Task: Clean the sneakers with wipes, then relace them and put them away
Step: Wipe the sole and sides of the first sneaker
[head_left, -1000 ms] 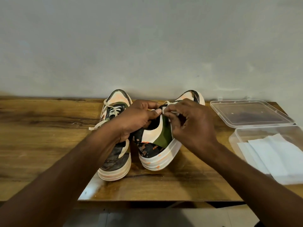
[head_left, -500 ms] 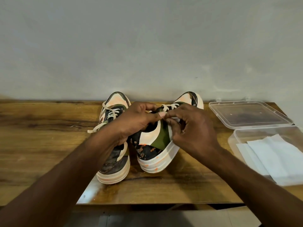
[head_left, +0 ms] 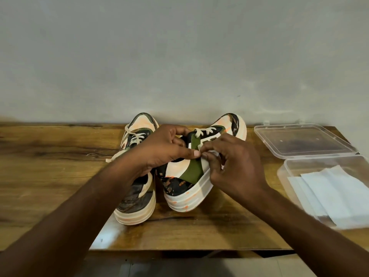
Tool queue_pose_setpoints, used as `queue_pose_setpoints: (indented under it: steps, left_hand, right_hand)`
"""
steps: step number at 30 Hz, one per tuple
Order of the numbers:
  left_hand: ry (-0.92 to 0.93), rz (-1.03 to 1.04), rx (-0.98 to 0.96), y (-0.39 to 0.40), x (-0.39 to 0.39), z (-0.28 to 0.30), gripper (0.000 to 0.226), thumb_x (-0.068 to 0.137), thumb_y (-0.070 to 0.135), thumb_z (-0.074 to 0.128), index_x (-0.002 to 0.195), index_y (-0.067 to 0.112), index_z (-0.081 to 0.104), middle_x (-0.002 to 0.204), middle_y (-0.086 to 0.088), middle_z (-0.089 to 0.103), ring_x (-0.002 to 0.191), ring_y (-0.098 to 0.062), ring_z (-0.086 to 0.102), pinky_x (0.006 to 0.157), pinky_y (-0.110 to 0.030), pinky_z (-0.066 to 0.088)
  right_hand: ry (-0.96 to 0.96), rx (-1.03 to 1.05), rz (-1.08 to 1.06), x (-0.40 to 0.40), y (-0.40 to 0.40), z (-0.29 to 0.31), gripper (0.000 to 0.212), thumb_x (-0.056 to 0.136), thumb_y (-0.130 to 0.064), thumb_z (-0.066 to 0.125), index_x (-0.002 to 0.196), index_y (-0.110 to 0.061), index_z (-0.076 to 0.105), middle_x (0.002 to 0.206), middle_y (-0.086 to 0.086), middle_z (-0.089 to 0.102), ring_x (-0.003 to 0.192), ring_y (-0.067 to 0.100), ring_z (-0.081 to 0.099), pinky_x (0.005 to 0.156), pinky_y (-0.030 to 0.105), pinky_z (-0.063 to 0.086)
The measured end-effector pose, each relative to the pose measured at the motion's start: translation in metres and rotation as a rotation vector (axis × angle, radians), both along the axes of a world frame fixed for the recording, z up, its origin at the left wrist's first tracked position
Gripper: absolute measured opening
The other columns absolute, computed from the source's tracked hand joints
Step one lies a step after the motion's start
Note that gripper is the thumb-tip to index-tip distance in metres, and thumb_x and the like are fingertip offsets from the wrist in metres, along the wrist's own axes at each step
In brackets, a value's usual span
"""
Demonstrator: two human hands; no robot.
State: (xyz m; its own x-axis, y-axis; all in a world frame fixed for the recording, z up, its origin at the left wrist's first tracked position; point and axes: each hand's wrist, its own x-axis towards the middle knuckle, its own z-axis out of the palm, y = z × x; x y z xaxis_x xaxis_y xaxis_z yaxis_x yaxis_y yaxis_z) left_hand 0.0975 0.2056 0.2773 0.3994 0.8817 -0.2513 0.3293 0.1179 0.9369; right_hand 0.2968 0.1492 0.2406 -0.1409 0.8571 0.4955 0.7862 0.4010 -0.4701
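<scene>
We see soft, even light, a pale glare patch on the near table [head_left: 111, 234] edge, and wide-angle bowing toward the edges.

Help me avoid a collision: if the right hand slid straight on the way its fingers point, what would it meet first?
The right hand points left, so it would probably meet the left hand, whose fingertips it nearly touches over the right sneaker; depth is uncertain.

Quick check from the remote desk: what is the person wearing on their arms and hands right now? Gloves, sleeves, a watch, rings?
Nothing shows. The left hand and right hand are bare, with no gloves, and no ring can be made out. Both forearms are uncovered to the frame's lower corners: no sleeve, watch or wristband appears.
</scene>
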Motion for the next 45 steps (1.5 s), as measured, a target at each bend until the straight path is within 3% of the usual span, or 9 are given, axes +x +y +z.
queue_pose_setpoints:
  steps: [4,9,12,15,22,27,32,38,45]
  left_hand:
    - [0.048,0.001,-0.027,0.000,0.002,0.006,0.039,0.083,0.001,0.083,0.119,0.011,0.070,0.085,-0.006,0.081,0.075,-0.017,0.077,0.066,-0.025,0.057]
    - [0.352,-0.063,0.135,-0.005,0.011,0.009,0.033,0.080,0.005,0.083,0.107,0.021,0.071,0.088,0.002,0.081,0.088,-0.018,0.077,0.090,-0.043,0.061]
    - [0.483,-0.071,0.194,-0.012,0.018,0.008,0.031,0.074,0.010,0.080,0.099,0.024,0.070,0.088,0.002,0.078,0.086,-0.023,0.075,0.084,-0.048,0.063]
    - [0.550,-0.069,0.243,-0.020,0.022,0.008,0.032,0.074,0.011,0.075,0.101,0.026,0.068,0.088,0.001,0.075,0.083,-0.023,0.072,0.079,-0.046,0.063]
    - [0.479,0.028,0.224,-0.019,0.015,0.023,0.041,0.060,0.038,0.071,0.099,0.025,0.072,0.083,0.002,0.078,0.079,-0.021,0.075,0.081,-0.047,0.063]
    - [0.342,-0.066,0.069,-0.016,0.005,0.032,0.021,0.073,0.005,0.078,0.092,0.012,0.075,0.080,-0.018,0.077,0.065,-0.026,0.069,0.073,-0.037,0.057]
    - [0.249,-0.144,-0.096,-0.009,-0.004,0.033,0.028,0.084,-0.008,0.076,0.109,0.004,0.072,0.098,-0.020,0.079,0.089,-0.033,0.075,0.082,-0.039,0.060]
    - [0.544,-0.003,0.162,-0.002,-0.003,0.031,0.030,0.088,0.013,0.078,0.116,0.025,0.072,0.095,0.003,0.079,0.092,-0.021,0.075,0.090,-0.044,0.062]
    - [0.423,0.214,0.188,-0.002,0.006,0.018,0.049,0.080,0.034,0.087,0.124,0.023,0.070,0.105,0.004,0.074,0.099,-0.018,0.071,0.093,-0.046,0.060]
  right_hand:
    - [-0.014,0.003,-0.185,0.029,0.018,0.004,0.020,0.086,-0.017,0.080,0.099,-0.032,0.082,0.091,-0.011,0.072,0.076,0.008,0.061,0.067,0.029,0.052]
    - [0.038,-0.016,-0.260,0.047,0.025,0.003,0.016,0.086,-0.018,0.081,0.094,-0.031,0.080,0.085,-0.010,0.070,0.069,0.006,0.055,0.065,0.030,0.047]
    - [0.089,-0.009,-0.262,0.047,0.026,0.006,0.013,0.087,-0.017,0.081,0.098,-0.024,0.081,0.090,-0.006,0.075,0.069,0.010,0.062,0.069,0.036,0.056]
    - [0.132,-0.028,-0.263,0.048,0.028,0.008,0.015,0.087,-0.018,0.083,0.101,-0.024,0.081,0.092,-0.008,0.076,0.067,0.002,0.062,0.069,0.025,0.053]
    - [0.159,-0.069,-0.224,0.042,0.023,0.006,0.030,0.086,-0.019,0.086,0.115,-0.020,0.080,0.105,-0.006,0.077,0.081,0.004,0.065,0.080,0.030,0.059]
    - [0.136,-0.040,-0.190,0.041,0.017,0.019,0.013,0.086,-0.024,0.086,0.098,-0.025,0.083,0.085,-0.014,0.072,0.070,-0.001,0.063,0.066,0.015,0.047]
    - [0.103,-0.089,-0.195,0.042,0.014,0.023,0.004,0.086,-0.029,0.085,0.090,-0.027,0.084,0.075,-0.018,0.068,0.064,-0.001,0.060,0.063,0.014,0.041]
    - [0.114,-0.170,-0.167,0.040,0.008,0.032,0.020,0.086,-0.027,0.084,0.106,-0.027,0.083,0.086,-0.017,0.068,0.070,-0.003,0.063,0.063,0.002,0.040]
    - [0.090,-0.134,-0.189,0.033,0.004,0.034,0.038,0.086,-0.013,0.084,0.124,-0.020,0.077,0.098,-0.003,0.073,0.078,0.010,0.065,0.081,0.035,0.059]
